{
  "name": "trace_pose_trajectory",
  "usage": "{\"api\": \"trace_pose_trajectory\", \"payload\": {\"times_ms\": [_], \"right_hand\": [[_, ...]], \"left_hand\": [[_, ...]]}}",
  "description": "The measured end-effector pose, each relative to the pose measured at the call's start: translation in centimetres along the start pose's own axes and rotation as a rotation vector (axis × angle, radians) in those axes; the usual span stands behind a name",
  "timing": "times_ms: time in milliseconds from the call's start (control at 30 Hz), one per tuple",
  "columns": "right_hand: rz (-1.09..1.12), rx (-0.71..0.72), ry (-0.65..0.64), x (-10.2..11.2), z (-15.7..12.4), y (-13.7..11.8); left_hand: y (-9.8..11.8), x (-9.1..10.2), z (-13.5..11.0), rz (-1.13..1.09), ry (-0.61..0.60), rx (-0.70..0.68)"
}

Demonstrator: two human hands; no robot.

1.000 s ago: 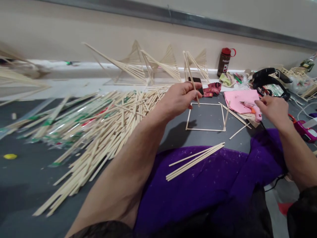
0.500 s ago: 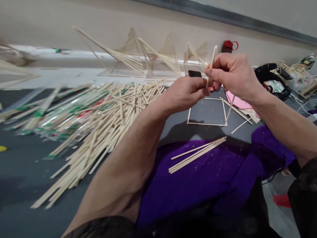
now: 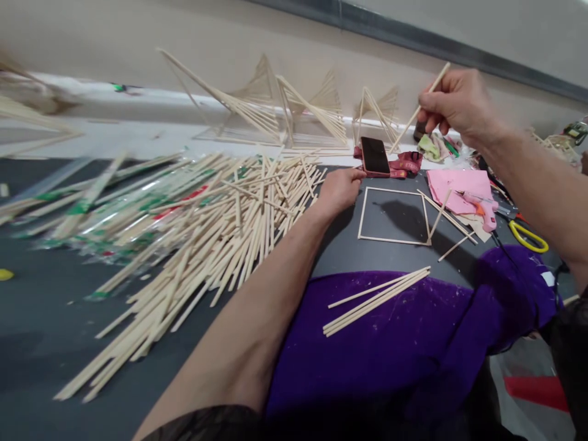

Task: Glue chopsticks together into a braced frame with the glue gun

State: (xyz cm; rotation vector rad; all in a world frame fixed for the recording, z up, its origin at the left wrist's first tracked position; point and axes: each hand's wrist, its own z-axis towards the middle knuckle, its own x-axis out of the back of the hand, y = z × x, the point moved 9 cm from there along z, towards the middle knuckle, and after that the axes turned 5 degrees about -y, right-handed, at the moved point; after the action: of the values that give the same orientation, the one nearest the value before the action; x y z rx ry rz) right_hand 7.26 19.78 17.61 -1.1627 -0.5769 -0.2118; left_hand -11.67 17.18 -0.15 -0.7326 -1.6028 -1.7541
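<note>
A wooden stick slants through the pinched fingers of my right hand, raised at the back right above the table. My left hand is low over the dark table, its fingers stretched toward the lower left corner of a phone in a pink case. Whether those fingertips touch the phone I cannot tell. Just right of that hand lies a four-sided frame of sticks, with a leaning stick at its near right corner. Several loose sticks rest on the purple cloth.
A large pile of sticks and plastic-wrapped bundles cover the left side. Twisted stick models stand along the wall. On the right are pink paper, a pink glue gun and yellow-handled scissors.
My hands have moved apart. The right rose up and right with the stick; the left let go of it and lowered toward the phone, which now shows fully.
</note>
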Motion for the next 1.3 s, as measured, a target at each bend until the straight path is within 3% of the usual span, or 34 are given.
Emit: {"api": "trace_pose_trajectory", "payload": {"times_ms": [167, 333, 767, 1300], "right_hand": [[0.058, -0.061, -0.032, -1.6, 1.2, 5.2], [0.046, 0.034, -0.139, -4.7, 1.5, 8.0], [0.057, 0.089, -0.223, -9.0, 1.4, 9.9], [0.008, 0.068, -0.223, -10.1, 0.1, 8.5]], "left_hand": [[0.6, -0.5, 0.9, 0.076, -0.017, 0.013], [-0.1, -1.6, 1.1, 0.002, -0.008, -0.027], [-2.0, -2.3, 1.1, -0.055, 0.046, -0.02], [-2.7, -2.3, 1.0, -0.102, 0.064, 0.02]]}}
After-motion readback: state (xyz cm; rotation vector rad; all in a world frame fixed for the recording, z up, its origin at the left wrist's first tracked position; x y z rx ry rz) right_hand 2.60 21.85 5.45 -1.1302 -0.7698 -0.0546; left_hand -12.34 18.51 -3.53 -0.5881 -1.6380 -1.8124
